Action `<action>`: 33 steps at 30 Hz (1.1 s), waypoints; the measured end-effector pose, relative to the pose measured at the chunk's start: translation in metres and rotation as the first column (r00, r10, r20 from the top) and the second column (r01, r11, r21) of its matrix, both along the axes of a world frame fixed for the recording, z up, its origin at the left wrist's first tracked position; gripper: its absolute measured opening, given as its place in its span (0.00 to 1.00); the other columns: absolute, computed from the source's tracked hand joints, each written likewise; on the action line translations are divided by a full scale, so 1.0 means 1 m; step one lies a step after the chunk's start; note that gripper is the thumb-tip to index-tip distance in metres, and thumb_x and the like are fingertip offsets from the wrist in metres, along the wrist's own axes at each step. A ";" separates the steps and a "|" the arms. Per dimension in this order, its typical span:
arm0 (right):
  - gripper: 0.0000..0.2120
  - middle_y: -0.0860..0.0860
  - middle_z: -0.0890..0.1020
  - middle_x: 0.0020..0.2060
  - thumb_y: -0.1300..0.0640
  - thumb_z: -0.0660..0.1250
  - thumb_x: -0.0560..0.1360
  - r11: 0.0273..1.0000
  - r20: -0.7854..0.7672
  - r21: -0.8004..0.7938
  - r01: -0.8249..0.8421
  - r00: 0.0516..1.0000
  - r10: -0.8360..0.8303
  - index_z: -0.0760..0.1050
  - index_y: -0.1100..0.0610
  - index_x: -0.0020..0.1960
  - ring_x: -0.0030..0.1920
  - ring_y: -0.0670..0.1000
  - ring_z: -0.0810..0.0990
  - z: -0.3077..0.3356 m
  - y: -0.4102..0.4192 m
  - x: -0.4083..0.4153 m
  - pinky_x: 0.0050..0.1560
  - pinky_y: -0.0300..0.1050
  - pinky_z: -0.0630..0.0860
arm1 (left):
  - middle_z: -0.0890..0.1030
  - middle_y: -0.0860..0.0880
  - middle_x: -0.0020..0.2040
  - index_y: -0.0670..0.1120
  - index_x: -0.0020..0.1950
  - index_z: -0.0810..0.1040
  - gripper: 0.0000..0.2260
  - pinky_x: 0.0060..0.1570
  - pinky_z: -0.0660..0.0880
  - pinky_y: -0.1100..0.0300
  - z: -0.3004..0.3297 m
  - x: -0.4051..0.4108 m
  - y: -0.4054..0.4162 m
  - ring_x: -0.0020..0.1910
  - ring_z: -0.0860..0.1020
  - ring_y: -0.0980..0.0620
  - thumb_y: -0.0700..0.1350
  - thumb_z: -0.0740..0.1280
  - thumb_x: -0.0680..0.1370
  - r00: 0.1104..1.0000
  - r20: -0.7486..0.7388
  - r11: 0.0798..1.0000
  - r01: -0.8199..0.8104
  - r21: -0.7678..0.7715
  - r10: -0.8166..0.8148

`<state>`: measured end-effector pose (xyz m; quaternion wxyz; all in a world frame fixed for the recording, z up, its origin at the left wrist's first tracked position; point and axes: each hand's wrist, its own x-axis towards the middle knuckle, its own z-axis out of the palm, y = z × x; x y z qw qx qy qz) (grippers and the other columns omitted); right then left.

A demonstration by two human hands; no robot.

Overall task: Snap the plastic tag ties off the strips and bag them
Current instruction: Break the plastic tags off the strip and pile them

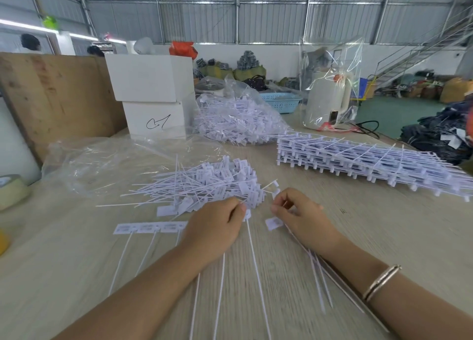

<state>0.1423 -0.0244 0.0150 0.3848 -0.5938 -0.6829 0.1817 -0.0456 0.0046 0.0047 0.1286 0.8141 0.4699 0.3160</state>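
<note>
Both hands work close together at the near middle of the table [358,232]: the left hand [217,224] pinches the strip [151,228] by its right end, fingers curled, while the right hand [304,216] pinches a tag tie [273,222] just apart from it — likely freshly snapped off. Loose ties [204,186] lie heaped just beyond, handy for dropping, with the open bag [102,160] far left and stacked strips [371,160] far right.

The table [332,237] is pale, matt wood grain. Loose tag ties [204,183] and stacked strips [358,160] are white, smooth plastic. Far left, crinkled clear bags [102,158] look glossy; a rough wooden board [56,91] stands behind. The right wrist's bracelet [381,282] shines like metal.
</note>
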 end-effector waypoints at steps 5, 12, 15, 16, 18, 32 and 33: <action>0.07 0.42 0.76 0.47 0.58 0.63 0.77 0.975 -0.042 0.173 0.140 0.990 -0.134 0.73 0.47 0.48 0.51 0.47 0.73 0.003 0.002 0.004 0.60 0.57 0.69 | 0.72 0.56 0.33 0.53 0.44 0.69 0.05 0.31 0.66 0.60 0.004 0.002 -0.005 0.33 0.71 0.57 0.49 0.58 0.80 0.995 -0.099 0.997 0.006 0.082 0.002; 0.17 0.48 0.78 0.43 0.44 0.57 0.79 0.940 0.342 -0.227 0.256 0.924 -0.169 0.64 0.49 0.65 0.43 0.48 0.78 0.010 -0.003 0.027 0.47 0.46 0.73 | 0.75 0.57 0.41 0.54 0.47 0.67 0.04 0.31 0.62 0.61 0.004 -0.006 -0.005 0.35 0.71 0.59 0.44 0.58 0.76 0.990 -0.139 1.000 0.013 -0.004 -0.014; 0.15 0.46 0.79 0.33 0.49 0.58 0.79 0.968 0.201 -0.228 0.109 0.978 -0.063 0.64 0.48 0.65 0.29 0.39 0.76 0.003 -0.003 0.013 0.31 0.33 0.68 | 0.72 0.59 0.43 0.54 0.51 0.66 0.07 0.32 0.61 0.64 0.002 -0.003 -0.005 0.36 0.69 0.63 0.43 0.60 0.76 0.991 -0.121 0.997 0.062 -0.037 -0.066; 0.15 0.46 0.78 0.30 0.51 0.57 0.80 0.974 0.147 -0.209 0.086 0.988 -0.056 0.64 0.49 0.66 0.25 0.38 0.75 0.001 -0.001 0.009 0.27 0.30 0.67 | 0.73 0.58 0.45 0.54 0.53 0.67 0.08 0.34 0.62 0.65 0.002 -0.003 -0.005 0.36 0.69 0.63 0.43 0.60 0.76 0.990 -0.114 0.996 0.081 -0.038 -0.085; 0.14 0.49 0.78 0.29 0.55 0.57 0.80 0.984 0.041 -0.160 0.085 0.996 -0.079 0.65 0.50 0.65 0.23 0.40 0.73 -0.001 0.001 0.004 0.26 0.28 0.67 | 0.74 0.56 0.51 0.52 0.58 0.68 0.10 0.39 0.63 0.64 0.002 -0.002 -0.006 0.37 0.69 0.64 0.44 0.61 0.78 0.989 -0.107 0.995 0.096 -0.018 -0.098; 0.06 0.45 0.76 0.47 0.55 0.68 0.74 0.985 -0.066 -0.056 -0.164 0.985 0.160 0.77 0.50 0.38 0.54 0.44 0.73 0.000 -0.003 -0.004 0.60 0.46 0.64 | 0.77 0.57 0.49 0.49 0.58 0.72 0.09 0.52 0.69 0.57 0.008 0.002 -0.012 0.50 0.76 0.55 0.46 0.61 0.79 0.998 -0.023 0.993 0.069 0.099 -0.067; 0.06 0.46 0.77 0.46 0.55 0.68 0.74 0.982 -0.068 -0.056 -0.181 0.982 0.177 0.77 0.52 0.38 0.53 0.45 0.73 0.000 -0.003 -0.004 0.60 0.47 0.64 | 0.78 0.56 0.48 0.49 0.56 0.74 0.08 0.51 0.69 0.56 0.009 0.002 -0.012 0.49 0.76 0.54 0.47 0.59 0.80 0.998 -0.043 0.997 0.045 0.067 -0.042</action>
